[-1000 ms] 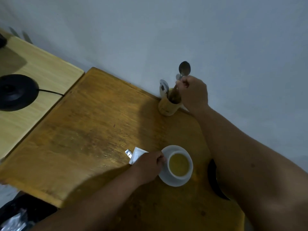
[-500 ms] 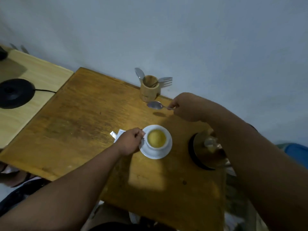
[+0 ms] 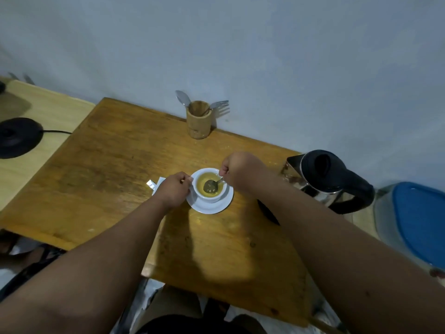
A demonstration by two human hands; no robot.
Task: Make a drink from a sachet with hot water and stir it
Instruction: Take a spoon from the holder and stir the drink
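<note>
A white cup (image 3: 213,198) full of yellow drink stands on a white saucer (image 3: 218,207) in the middle of the wooden table (image 3: 108,169). My right hand (image 3: 240,168) grips a metal spoon (image 3: 211,185) whose bowl dips into the drink. My left hand (image 3: 173,190) is closed on the cup's left side, at the handle. A torn white sachet (image 3: 153,184) lies flat just left of that hand, partly hidden by it.
A wooden cutlery holder (image 3: 198,120) with a spoon and a fork stands by the wall. A steel kettle with black lid (image 3: 330,180) sits at the right, its black base (image 3: 16,137) on the pale table at left. A blue-lidded container (image 3: 419,220) is far right.
My right hand carried the spoon from the cutlery holder down to the cup and put its bowl into the drink. My left hand stayed at the cup.
</note>
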